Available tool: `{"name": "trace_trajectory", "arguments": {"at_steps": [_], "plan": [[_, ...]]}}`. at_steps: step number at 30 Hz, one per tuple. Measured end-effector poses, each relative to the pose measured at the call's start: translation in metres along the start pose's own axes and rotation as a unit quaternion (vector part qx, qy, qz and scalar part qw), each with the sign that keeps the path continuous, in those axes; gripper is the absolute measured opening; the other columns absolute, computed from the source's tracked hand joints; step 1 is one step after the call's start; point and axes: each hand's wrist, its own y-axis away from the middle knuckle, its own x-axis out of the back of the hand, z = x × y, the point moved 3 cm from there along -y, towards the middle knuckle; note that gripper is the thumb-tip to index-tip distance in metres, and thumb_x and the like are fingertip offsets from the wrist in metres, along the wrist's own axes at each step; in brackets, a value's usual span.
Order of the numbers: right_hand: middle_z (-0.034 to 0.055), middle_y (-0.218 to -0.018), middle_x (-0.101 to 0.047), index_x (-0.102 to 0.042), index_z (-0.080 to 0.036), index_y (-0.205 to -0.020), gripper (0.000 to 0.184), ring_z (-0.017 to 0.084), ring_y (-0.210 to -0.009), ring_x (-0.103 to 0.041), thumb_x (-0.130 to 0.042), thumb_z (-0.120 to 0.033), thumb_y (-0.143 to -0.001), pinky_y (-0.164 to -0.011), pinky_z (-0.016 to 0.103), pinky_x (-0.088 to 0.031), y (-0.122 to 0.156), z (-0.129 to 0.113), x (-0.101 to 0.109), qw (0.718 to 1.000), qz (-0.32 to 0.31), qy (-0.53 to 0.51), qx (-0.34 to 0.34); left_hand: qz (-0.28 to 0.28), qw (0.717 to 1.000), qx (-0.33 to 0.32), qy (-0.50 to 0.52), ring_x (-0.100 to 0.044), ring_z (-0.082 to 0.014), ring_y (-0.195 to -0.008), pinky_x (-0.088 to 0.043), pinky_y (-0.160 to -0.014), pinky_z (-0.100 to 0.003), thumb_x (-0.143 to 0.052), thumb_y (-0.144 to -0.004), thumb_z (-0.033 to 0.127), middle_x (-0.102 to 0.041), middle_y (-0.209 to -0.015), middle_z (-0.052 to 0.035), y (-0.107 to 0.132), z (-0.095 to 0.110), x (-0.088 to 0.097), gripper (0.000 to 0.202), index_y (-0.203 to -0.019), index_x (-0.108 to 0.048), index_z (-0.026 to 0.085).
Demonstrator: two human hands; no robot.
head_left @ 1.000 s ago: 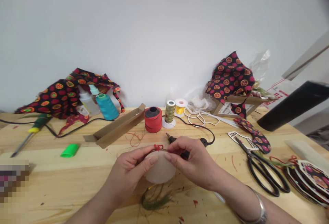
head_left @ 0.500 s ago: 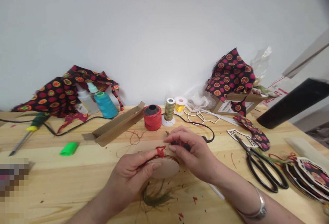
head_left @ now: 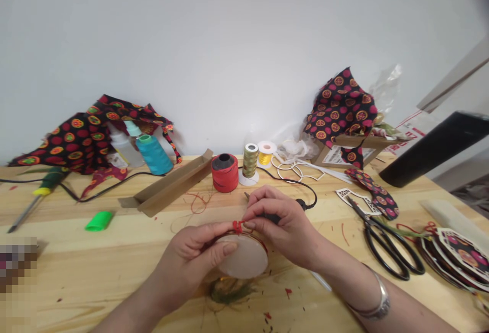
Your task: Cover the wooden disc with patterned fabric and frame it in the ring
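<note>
My left hand [head_left: 198, 249] pinches a flat round disc [head_left: 245, 260] between thumb and fingers. Its pale, plain face is turned towards me, and a dark reddish rim shows along the top. A knotted red cord [head_left: 237, 227] sits at the disc's upper edge, by my left fingertips. My right hand [head_left: 284, 223] has thumb and forefinger closed on the end of this cord, just right of the knot. Tucked in the same hand is a dark tool [head_left: 272, 218] with a pointed tip; the fingers hide most of it. Below the disc hangs or lies a green tassel [head_left: 231, 292], partly covered.
Behind my hands stand a red thread spool [head_left: 224, 174], a gold-green spool [head_left: 250, 162] and a yellow one [head_left: 265, 155]. Black-handled scissors [head_left: 393, 246] lie right, near stacked patterned discs [head_left: 464, 259]. A cardboard tray [head_left: 171, 185], green cap [head_left: 98, 221] and screwdriver [head_left: 32, 203] are left.
My right fingers have moved down and left onto the red cord. The cord's open loop is now drawn into a smaller knot. The disc's pale face shows more fully.
</note>
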Motion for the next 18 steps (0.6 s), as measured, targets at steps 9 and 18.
{"name": "trace_trajectory", "arguments": {"at_steps": [9, 18], "plan": [[0.0021, -0.086, -0.062, -0.071, -0.021, -0.077, 0.012, 0.015, -0.082, -0.060, -0.066, -0.010, -0.080, -0.076, 0.030, -0.050, 0.0000, -0.0025, 0.0021, 1.000, 0.018, -0.002, -0.005, -0.002, 1.000, 0.014, -0.003, -0.073, -0.0190, -0.083, -0.059, -0.070, -0.022, -0.068, -0.083, 0.028, -0.079, -0.096, 0.0019, -0.0001, 0.0002, -0.0008, 0.024, -0.105, -0.074, 0.034], [0.0013, -0.085, -0.062, -0.071, -0.020, -0.078, 0.013, 0.014, -0.081, -0.059, -0.067, -0.008, -0.078, -0.075, 0.029, -0.049, 0.0001, -0.0001, 0.0020, 0.999, 0.033, -0.011, -0.016, -0.007, 1.000, 0.017, -0.006, -0.072, -0.0170, -0.083, -0.057, -0.070, -0.020, -0.067, -0.083, 0.028, -0.078, -0.099, 0.0042, 0.0001, -0.0009, -0.0008, 0.025, -0.106, -0.073, 0.037]]}}
